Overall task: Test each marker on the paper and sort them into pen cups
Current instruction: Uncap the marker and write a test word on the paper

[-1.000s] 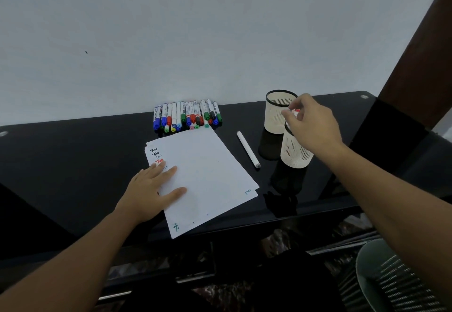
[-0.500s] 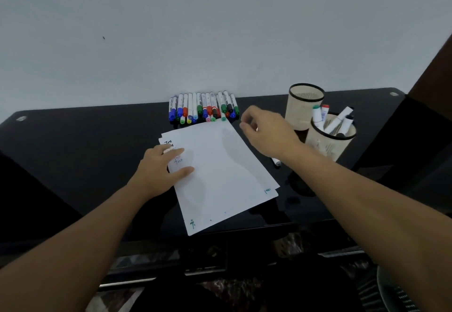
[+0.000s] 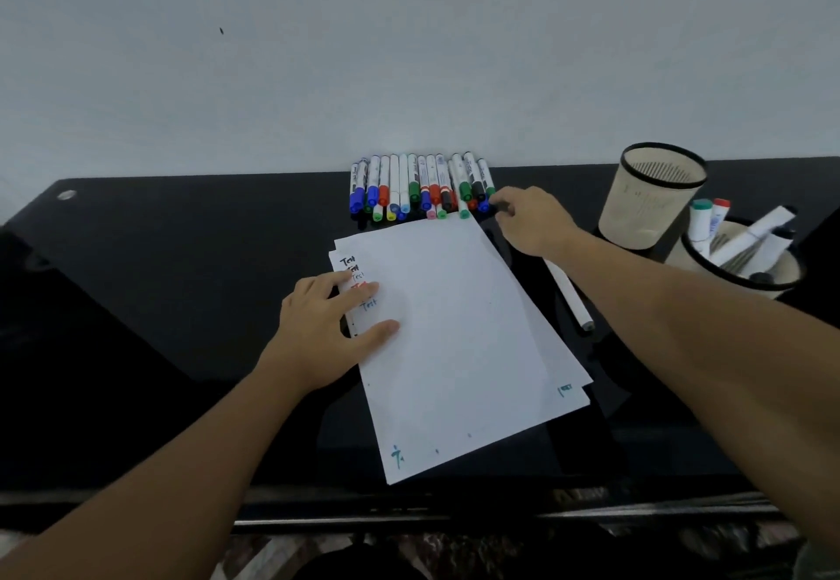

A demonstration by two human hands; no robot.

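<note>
Black tabletop (image 3: 182, 307). Paper (image 3: 454, 329) at centre, pinned by left hand (image 3: 327, 329), fingers spread flat, likely steadying sheet for testing. Marker row (image 3: 418, 186) at 12 o'clock; right hand (image 3: 532, 220) reaching its right end, fingers curled, contact unclear. Pen cups at 2 o'clock: far cup (image 3: 650, 197) looks empty, near cup (image 3: 736, 270) holds markers.

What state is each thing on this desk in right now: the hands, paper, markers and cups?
Left hand: open, fingers flat on the paper.
Right hand: reaching the right end of the marker row; grip unclear.
Paper: stacked sheets lying flat, test scribbles at the upper left.
Marker row: capped, lying side by side at the wall.
Lone white marker: lying right of the paper.
Far cup: upright, looks empty.
Near cup: upright, holding several markers.
</note>
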